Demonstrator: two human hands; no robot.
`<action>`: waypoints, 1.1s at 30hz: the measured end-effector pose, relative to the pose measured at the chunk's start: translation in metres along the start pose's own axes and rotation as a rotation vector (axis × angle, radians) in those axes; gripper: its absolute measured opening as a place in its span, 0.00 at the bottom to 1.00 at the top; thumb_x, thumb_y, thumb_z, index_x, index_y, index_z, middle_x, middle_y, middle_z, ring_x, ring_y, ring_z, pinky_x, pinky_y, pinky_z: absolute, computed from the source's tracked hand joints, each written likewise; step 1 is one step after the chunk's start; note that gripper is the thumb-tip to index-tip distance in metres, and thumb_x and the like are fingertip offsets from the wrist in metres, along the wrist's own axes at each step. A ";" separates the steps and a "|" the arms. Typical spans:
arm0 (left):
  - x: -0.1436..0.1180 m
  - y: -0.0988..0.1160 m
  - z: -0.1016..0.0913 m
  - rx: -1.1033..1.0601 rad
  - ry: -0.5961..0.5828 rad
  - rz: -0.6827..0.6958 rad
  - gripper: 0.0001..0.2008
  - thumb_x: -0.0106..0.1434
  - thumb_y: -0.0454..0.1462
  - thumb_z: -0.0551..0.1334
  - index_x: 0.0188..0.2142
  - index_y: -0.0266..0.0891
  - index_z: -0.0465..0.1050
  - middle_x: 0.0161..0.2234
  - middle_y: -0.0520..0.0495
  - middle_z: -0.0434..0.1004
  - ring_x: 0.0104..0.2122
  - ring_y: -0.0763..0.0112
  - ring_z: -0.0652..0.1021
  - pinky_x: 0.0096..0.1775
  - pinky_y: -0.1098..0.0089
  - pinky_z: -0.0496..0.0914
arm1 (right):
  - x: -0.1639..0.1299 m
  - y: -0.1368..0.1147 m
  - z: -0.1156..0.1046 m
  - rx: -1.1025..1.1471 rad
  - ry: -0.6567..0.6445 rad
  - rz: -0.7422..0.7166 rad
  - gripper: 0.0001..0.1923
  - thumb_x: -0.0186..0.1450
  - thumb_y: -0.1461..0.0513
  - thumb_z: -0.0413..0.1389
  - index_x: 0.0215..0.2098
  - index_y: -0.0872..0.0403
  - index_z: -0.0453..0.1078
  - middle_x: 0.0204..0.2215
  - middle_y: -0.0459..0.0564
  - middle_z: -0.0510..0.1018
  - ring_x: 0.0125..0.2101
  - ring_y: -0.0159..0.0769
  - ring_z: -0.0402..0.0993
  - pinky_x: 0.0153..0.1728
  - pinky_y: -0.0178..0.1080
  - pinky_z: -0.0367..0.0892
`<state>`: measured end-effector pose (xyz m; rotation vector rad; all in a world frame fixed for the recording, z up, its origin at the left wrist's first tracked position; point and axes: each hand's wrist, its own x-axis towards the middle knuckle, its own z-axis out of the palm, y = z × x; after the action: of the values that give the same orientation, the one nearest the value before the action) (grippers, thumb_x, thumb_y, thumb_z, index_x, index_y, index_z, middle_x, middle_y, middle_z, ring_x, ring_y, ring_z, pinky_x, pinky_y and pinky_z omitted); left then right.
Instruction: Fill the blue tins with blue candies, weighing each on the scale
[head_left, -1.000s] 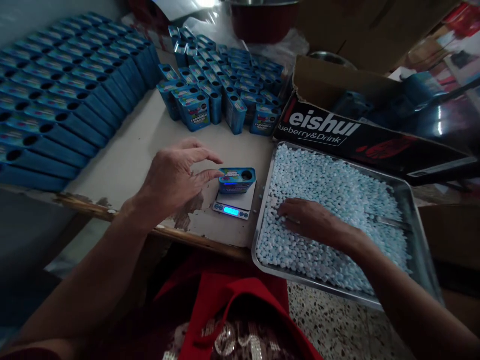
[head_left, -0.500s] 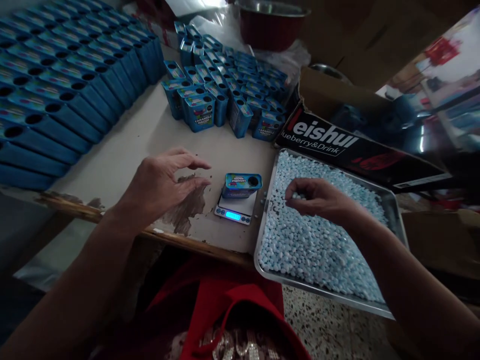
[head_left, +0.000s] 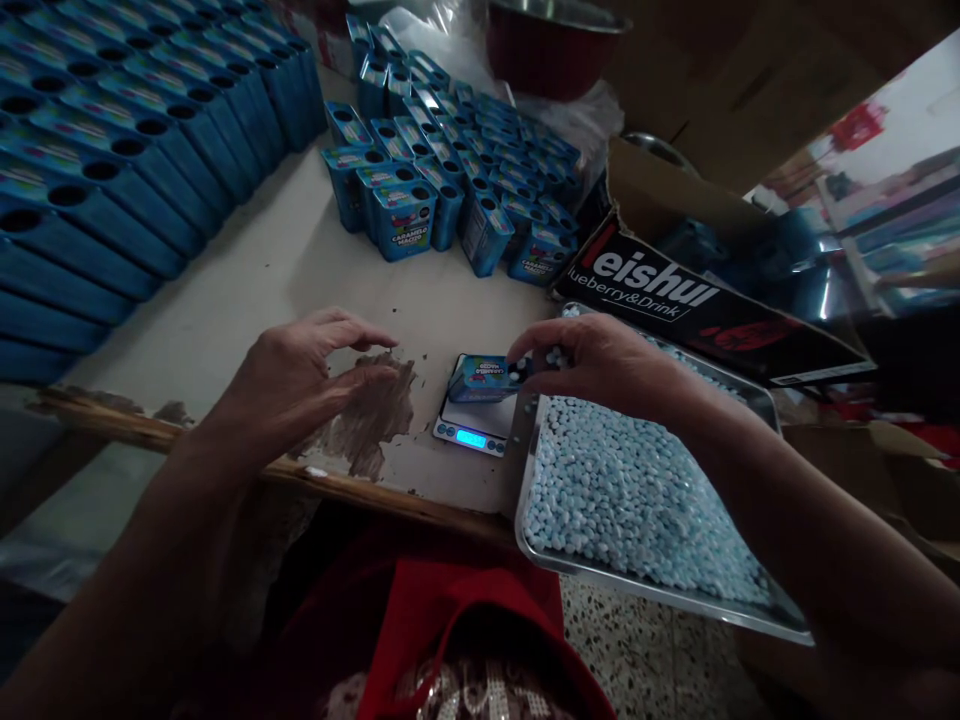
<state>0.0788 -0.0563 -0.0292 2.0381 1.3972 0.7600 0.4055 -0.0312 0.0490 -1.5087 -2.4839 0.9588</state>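
Observation:
A small blue tin [head_left: 480,377] lies flat on a little digital scale [head_left: 474,424] with a lit blue display. My right hand [head_left: 596,362] is over the tin's round hole, fingers pinched on a few pale blue candies. Beneath that wrist sits a metal tray [head_left: 525,470] filled with pale blue candies [head_left: 622,490]. My left hand [head_left: 296,385] hovers just left of the scale, fingers loosely spread, holding nothing.
Several rows of blue tins [head_left: 112,160] lie stacked at the far left. Upright tins [head_left: 457,170] cluster at the back. A black cardboard box [head_left: 697,300] stands behind the tray. The table's worn wooden edge [head_left: 315,475] runs in front. A red bag [head_left: 465,620] lies below.
My right hand lifted out of the candy tray with a pinch of candies and moved left over the tin. My left hand let go of the tin and drew back to the left.

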 end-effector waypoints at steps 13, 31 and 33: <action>-0.004 0.003 0.000 0.023 -0.056 -0.062 0.18 0.69 0.46 0.68 0.53 0.40 0.82 0.51 0.45 0.83 0.46 0.61 0.81 0.55 0.62 0.73 | -0.063 0.073 0.024 1.138 0.517 0.446 0.13 0.56 0.57 0.77 0.34 0.53 0.82 0.27 0.43 0.77 0.25 0.22 0.67 0.22 0.25 0.63; -0.017 0.029 0.011 0.114 -0.075 -0.128 0.19 0.68 0.44 0.69 0.56 0.41 0.82 0.53 0.46 0.82 0.49 0.60 0.81 0.57 0.61 0.73 | -0.067 0.080 0.065 1.281 0.087 0.385 0.13 0.63 0.54 0.74 0.36 0.56 0.84 0.31 0.47 0.85 0.24 0.22 0.74 0.25 0.24 0.71; -0.017 0.029 0.013 0.110 -0.073 -0.142 0.19 0.67 0.46 0.69 0.54 0.42 0.83 0.52 0.45 0.83 0.49 0.58 0.82 0.58 0.59 0.73 | -0.067 0.076 0.063 1.301 0.063 0.341 0.12 0.63 0.57 0.75 0.41 0.54 0.85 0.35 0.48 0.86 0.31 0.26 0.81 0.36 0.27 0.77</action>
<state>0.1009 -0.0824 -0.0200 2.0018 1.5529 0.5550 0.4747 -0.0916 -0.0269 -1.3192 -0.9716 1.9224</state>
